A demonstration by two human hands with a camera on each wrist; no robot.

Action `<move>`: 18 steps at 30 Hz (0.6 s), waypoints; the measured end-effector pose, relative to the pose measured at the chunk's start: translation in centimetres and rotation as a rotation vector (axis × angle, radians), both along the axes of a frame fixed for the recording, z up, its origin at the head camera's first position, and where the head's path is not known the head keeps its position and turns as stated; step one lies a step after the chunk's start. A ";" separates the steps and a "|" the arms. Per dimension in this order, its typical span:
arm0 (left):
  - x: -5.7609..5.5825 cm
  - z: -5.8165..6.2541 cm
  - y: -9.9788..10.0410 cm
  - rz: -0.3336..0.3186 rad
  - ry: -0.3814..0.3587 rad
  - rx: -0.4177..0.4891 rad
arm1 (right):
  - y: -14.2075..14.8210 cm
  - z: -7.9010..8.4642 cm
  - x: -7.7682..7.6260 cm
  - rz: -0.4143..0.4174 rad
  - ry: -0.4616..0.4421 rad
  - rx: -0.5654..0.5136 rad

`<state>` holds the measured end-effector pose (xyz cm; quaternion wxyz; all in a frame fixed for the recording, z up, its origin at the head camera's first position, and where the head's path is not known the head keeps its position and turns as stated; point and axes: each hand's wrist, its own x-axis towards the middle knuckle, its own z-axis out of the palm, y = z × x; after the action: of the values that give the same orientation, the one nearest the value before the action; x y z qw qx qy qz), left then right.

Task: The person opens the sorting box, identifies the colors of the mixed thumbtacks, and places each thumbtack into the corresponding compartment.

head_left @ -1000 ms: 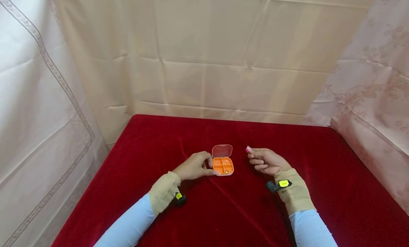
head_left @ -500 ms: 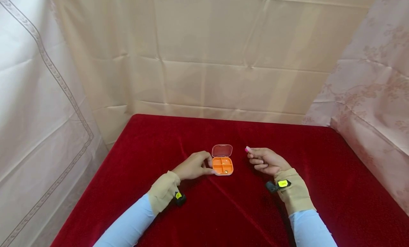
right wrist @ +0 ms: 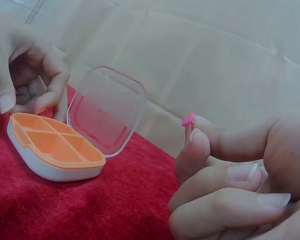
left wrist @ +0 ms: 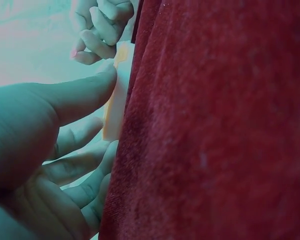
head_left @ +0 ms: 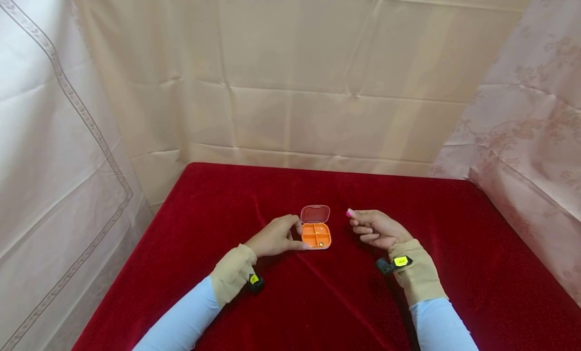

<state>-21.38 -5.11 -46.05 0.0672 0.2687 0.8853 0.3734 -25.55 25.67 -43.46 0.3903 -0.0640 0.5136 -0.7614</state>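
Observation:
In the head view an orange and white pill box (head_left: 316,236) stands on the red cloth, its clear lid (right wrist: 107,110) raised at the back. Four-way dividers split its inside. A small gold round thing (head_left: 321,244) lies in the near right compartment. My left hand (head_left: 277,236) holds the box by its left side, thumb at the near corner and a finger farther back. To the right of the box, my right hand (head_left: 379,229) pinches a pink flat-headed thumbtack (right wrist: 188,119) between thumb and index finger, head upward. The right hand's other fingers are curled loosely.
A red velvet cloth (head_left: 236,189) covers the table. Beige curtain (head_left: 290,78) hangs behind its far edge, with pale curtains at both sides. Each wrist carries a small black camera (head_left: 256,282) over a beige band.
My right hand has drifted very slightly left with the pink thumbtack. The left hand and the pill box have stayed almost still.

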 end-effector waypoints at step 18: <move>0.2 -0.1 0.1 0.022 0.000 0.004 | -0.9 -0.5 0.1 0.020 0.030 0.032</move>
<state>-21.23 -5.03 -46.14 0.0625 0.2593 0.8874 0.3761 -25.41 24.80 -44.00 0.3914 -0.0744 0.5306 -0.7482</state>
